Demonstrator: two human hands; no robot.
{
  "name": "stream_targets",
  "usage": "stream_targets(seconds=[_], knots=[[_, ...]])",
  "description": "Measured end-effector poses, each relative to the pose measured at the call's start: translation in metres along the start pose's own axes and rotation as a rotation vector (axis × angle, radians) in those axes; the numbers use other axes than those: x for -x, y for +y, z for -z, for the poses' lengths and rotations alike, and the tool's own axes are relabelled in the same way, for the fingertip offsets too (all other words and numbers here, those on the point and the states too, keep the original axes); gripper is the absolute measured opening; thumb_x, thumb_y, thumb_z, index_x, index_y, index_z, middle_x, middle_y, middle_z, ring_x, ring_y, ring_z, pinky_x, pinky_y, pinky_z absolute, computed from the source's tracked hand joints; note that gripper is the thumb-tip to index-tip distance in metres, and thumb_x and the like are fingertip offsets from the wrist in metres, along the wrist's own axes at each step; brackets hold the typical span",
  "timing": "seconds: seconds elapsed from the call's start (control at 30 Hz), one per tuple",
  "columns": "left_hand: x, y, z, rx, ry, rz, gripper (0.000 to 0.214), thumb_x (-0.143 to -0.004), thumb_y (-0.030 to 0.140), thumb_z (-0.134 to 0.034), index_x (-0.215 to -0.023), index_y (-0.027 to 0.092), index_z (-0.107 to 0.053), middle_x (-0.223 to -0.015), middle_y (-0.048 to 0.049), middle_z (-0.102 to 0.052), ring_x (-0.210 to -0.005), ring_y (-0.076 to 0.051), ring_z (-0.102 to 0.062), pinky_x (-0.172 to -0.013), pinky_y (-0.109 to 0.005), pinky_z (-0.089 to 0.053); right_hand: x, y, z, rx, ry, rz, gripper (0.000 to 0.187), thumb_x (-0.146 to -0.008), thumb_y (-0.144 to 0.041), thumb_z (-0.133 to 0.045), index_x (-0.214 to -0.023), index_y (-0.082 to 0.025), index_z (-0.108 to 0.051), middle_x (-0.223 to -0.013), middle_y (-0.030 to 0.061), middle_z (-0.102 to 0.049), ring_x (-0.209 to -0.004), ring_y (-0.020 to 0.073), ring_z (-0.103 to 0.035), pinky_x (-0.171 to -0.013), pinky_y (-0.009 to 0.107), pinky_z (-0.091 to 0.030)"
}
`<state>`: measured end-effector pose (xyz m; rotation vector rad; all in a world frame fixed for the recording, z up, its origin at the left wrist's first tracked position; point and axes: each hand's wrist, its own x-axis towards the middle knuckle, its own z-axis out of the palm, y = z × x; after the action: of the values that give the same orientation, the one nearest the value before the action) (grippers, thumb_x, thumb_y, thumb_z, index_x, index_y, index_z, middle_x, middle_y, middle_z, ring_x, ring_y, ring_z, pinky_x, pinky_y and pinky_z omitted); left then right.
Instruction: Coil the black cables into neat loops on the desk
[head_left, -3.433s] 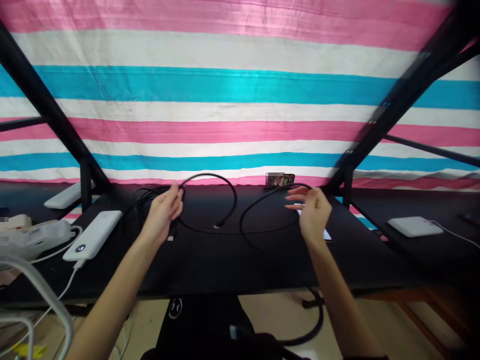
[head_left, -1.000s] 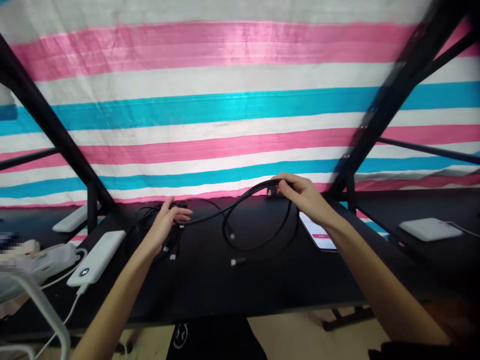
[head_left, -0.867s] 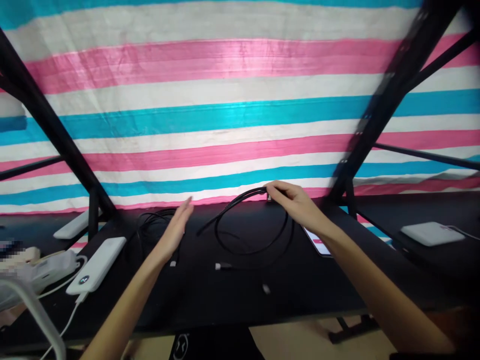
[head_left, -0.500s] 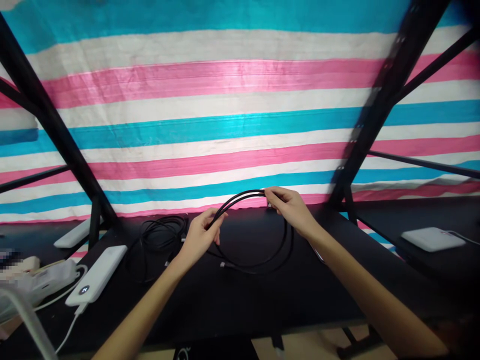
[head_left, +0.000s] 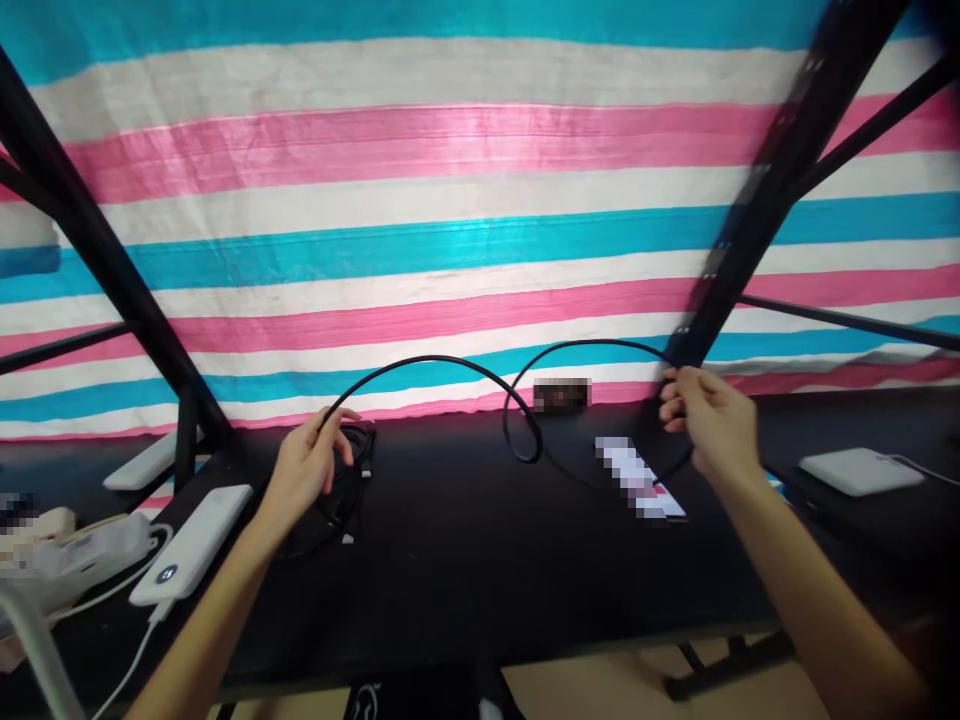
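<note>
A black cable (head_left: 431, 358) stretches in loose arcs between my two hands, above the black table. My left hand (head_left: 306, 462) is closed on one part of it, thumb and fingers pinching. My right hand (head_left: 709, 418) grips another part of the loop at the right, fingers curled. In the middle the cable dips into a small bend. Behind my left hand lies a pile of black cables (head_left: 352, 470) on the table, partly hidden by that hand. A pale connector (head_left: 347, 539) shows below the pile.
A phone (head_left: 637, 480) with a blurred screen lies left of my right wrist. At the left are a white power bank (head_left: 191, 545) with a cord and a white power strip (head_left: 105, 555). A white box (head_left: 861, 471) sits far right. Black metal posts (head_left: 750, 250) flank the striped sheet (head_left: 450, 200).
My hands have moved apart, left hand leftward and right hand rightward. The doubled coil has opened into a single stretched strand with a loop. The phone has come into fuller view.
</note>
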<state>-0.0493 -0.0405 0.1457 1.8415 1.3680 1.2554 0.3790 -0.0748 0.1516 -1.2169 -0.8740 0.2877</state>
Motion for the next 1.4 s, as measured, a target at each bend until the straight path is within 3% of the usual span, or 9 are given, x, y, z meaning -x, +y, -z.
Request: stream_targets(seconds=[0.23,0.37,0.57,0.7,0.8,0.93,1.1,1.27,1.4], knots=[[0.002,-0.008,0.028,-0.07,0.059,0.06,0.038,-0.083,0.048,-0.044,-0.092,0.018,-0.064,-0.049,0.0029,-0.054,-0.027,-0.007,-0.036,-0.032,-0.02,-0.024,-0.007,-0.014,0.054,0.17,0.157,0.072,0.021,-0.069,-0.044,-0.068,-0.064,-0.025,-0.062,-0.056,0.0008,-0.049,-0.037,0.0104,-0.034,-0.031,0.029,-0.021],[0.003,-0.019,0.037,0.157,0.09,0.142,0.033,-0.075,0.048,-0.056,-0.071,0.017,-0.066,-0.034,0.0047,-0.038,-0.027,-0.005,-0.026,-0.031,-0.019,-0.013,0.003,-0.041,0.054,0.079,0.022,0.024,0.025,-0.068,-0.045,-0.07,-0.056,-0.026,-0.06,-0.052,-0.001,-0.039,-0.035,0.0077,-0.023,-0.035,0.03,-0.009],[0.019,-0.032,0.038,0.54,0.132,0.078,0.029,-0.062,0.044,-0.071,-0.061,0.018,-0.059,-0.031,0.01,-0.024,-0.03,-0.002,-0.017,-0.037,-0.018,-0.013,0.029,-0.052,0.016,-0.079,-0.144,-0.13,0.027,-0.066,-0.046,-0.072,-0.062,-0.021,-0.06,-0.049,-0.0043,-0.036,-0.029,0.0025,-0.025,-0.032,0.028,-0.006],[0.03,-0.034,0.017,0.618,-0.005,0.09,0.033,-0.068,0.049,-0.066,-0.071,0.016,-0.062,-0.036,0.0105,-0.021,-0.034,-0.003,-0.015,-0.041,-0.02,-0.011,0.051,-0.039,-0.027,-0.101,-0.367,-0.171,0.031,-0.064,-0.048,-0.071,-0.071,-0.021,-0.057,-0.049,-0.0048,-0.045,-0.028,0.0047,-0.034,-0.025,0.021,-0.015],[0.039,-0.037,-0.001,0.693,-0.023,0.102,0.032,-0.073,0.047,-0.062,-0.076,0.015,-0.062,-0.041,0.0104,-0.02,-0.038,-0.004,-0.014,-0.042,-0.021,-0.011,0.064,-0.029,-0.048,-0.109,-0.374,-0.096,0.035,-0.067,-0.053,-0.067,-0.075,-0.02,-0.056,-0.051,-0.0064,-0.047,-0.028,0.0044,-0.036,-0.023,0.017,-0.023],[0.063,-0.049,-0.026,0.626,0.124,0.153,0.029,-0.077,0.043,-0.06,-0.077,0.015,-0.062,-0.048,0.0083,-0.023,-0.042,-0.005,-0.019,-0.043,-0.022,-0.011,0.094,-0.007,-0.057,-0.1,-0.349,-0.057,0.035,-0.075,-0.053,-0.059,-0.078,-0.019,-0.055,-0.052,-0.0055,-0.05,-0.029,0.0057,-0.041,-0.024,0.016,-0.031],[0.092,-0.07,-0.051,0.542,0.338,0.207,0.028,-0.077,0.041,-0.059,-0.081,0.014,-0.066,-0.049,0.007,-0.03,-0.044,-0.006,-0.023,-0.043,-0.022,-0.015,0.148,0.03,-0.051,-0.144,-0.123,-0.128,0.03,-0.082,-0.049,-0.052,-0.077,-0.019,-0.053,-0.052,-0.0068,-0.046,-0.031,0.005,-0.04,-0.026,0.015,-0.031],[0.095,-0.081,-0.047,0.507,0.533,0.218,0.03,-0.07,0.04,-0.065,-0.085,0.013,-0.068,-0.056,0.003,-0.05,-0.045,-0.005,-0.028,-0.041,-0.021,-0.021,0.167,0.056,-0.033,-0.139,0.003,-0.177,0.028,-0.083,-0.047,-0.051,-0.079,-0.019,-0.052,-0.053,-0.0076,-0.042,-0.033,0.0048,-0.037,-0.028,0.015,-0.029],[0.09,-0.079,-0.033,0.466,0.658,0.214,0.032,-0.068,0.039,-0.067,-0.087,0.012,-0.068,-0.054,0.0037,-0.049,-0.045,-0.004,-0.028,-0.04,-0.019,-0.021,0.161,0.064,-0.02,-0.115,0.043,-0.2,0.028,-0.081,-0.046,-0.054,-0.079,-0.019,-0.054,-0.051,-0.0087,-0.04,-0.032,0.0047,-0.035,-0.027,0.015,-0.025]])
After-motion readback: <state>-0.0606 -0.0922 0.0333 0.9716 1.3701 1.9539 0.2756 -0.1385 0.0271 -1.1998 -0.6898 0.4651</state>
